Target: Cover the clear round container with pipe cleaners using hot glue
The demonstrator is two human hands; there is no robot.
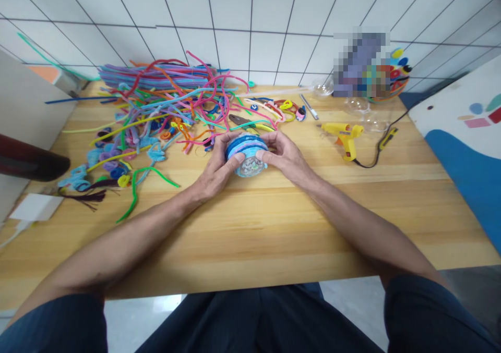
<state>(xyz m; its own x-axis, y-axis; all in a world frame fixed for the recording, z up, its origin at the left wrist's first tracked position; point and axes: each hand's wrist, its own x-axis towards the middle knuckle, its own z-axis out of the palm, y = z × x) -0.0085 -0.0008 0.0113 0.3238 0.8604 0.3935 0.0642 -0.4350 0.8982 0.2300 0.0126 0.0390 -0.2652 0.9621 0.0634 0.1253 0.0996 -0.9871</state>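
Note:
Between my two hands is a round ball (247,147) wrapped in blue, light blue and lilac pipe cleaners, with a clear, shiny patch facing me. My left hand (221,166) grips its left side, thumb on the front and fingers curled behind. On the opposite side my right hand (285,155) holds it the same way, thumb tip at the edge of the clear patch. Just behind the ball lie pliers (239,120) with yellowish handles, partly hidden by my fingers. Loose pipe cleaners (195,129) lie close to my left hand.
A large heap of coloured pipe cleaners (156,79) spreads over the left and back of the table. On the right lie a yellow glue gun (344,136) with a black cord, a utility knife (309,107) and clear plastic balls (358,104). A dark red cylinder (31,157) juts in at left.

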